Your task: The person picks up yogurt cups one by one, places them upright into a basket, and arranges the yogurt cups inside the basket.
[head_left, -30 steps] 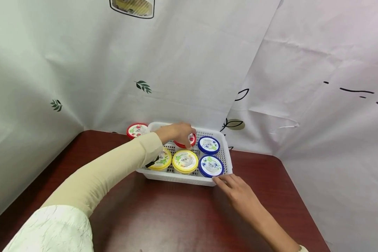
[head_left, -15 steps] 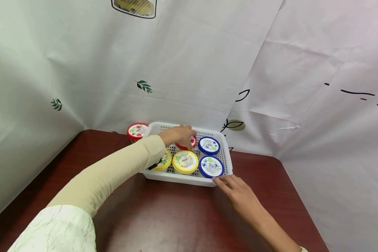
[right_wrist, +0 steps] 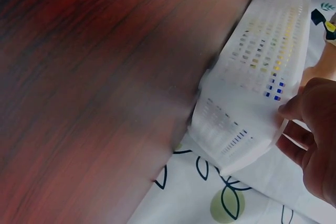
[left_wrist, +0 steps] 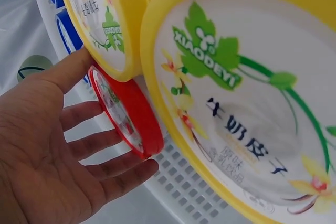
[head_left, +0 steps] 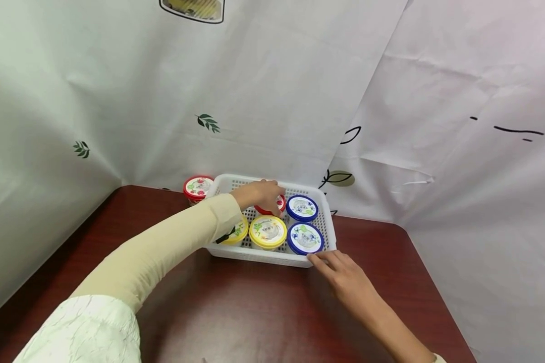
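Note:
A white perforated plastic basket (head_left: 259, 256) holds several round lidded tubs. My left hand (head_left: 262, 194) reaches over the basket and grips the red-lidded tub (left_wrist: 126, 111) in the back row, thumb and fingers spread across its lid. Beside that tub are a blue-lidded tub (head_left: 302, 207) at the back right and another blue-lidded tub (head_left: 305, 238) in front of it. Two yellow-lidded tubs sit in the front row: the middle yellow-lidded tub (head_left: 268, 232) and the left one, partly hidden by my left wrist. My right hand (head_left: 345, 277) pinches the basket's rim at the front right corner.
Another red-lidded tub (head_left: 198, 187) stands outside the basket, by its back left corner. The basket rests near the back of a dark red-brown table (head_left: 250, 312), close to a white patterned cloth backdrop (head_left: 272, 101).
My left hand has shifted slightly right with the red-lidded tub, which sits a little closer to the blue-lidded one. My right hand stays at the rim.

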Motion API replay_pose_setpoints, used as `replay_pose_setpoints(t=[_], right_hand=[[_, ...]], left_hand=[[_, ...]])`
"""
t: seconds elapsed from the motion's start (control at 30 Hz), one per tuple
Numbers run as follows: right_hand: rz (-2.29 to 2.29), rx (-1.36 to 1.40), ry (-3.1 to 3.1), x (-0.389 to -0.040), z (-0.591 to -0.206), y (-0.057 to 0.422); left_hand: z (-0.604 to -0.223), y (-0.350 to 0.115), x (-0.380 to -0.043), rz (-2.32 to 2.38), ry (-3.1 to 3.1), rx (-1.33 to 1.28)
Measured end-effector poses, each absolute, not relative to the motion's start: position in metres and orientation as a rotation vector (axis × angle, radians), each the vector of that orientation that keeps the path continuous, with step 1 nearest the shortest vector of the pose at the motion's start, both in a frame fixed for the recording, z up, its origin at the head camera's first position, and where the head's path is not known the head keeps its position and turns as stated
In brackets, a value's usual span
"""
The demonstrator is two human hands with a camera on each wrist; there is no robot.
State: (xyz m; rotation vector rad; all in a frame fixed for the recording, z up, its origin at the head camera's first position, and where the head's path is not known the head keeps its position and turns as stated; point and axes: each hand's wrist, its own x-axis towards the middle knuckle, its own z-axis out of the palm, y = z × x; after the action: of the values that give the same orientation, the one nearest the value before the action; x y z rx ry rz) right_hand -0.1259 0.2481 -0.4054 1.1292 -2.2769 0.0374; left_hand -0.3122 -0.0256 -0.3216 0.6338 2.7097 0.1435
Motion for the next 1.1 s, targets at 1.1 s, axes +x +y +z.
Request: replay_pose_setpoints(t=[1.1], right_hand=[[0.043,1.126,-2.275,-0.125,-0.405,0.248]], left_hand=[[-0.301,-0.072,-0.322,0.095,2.736,0.661]])
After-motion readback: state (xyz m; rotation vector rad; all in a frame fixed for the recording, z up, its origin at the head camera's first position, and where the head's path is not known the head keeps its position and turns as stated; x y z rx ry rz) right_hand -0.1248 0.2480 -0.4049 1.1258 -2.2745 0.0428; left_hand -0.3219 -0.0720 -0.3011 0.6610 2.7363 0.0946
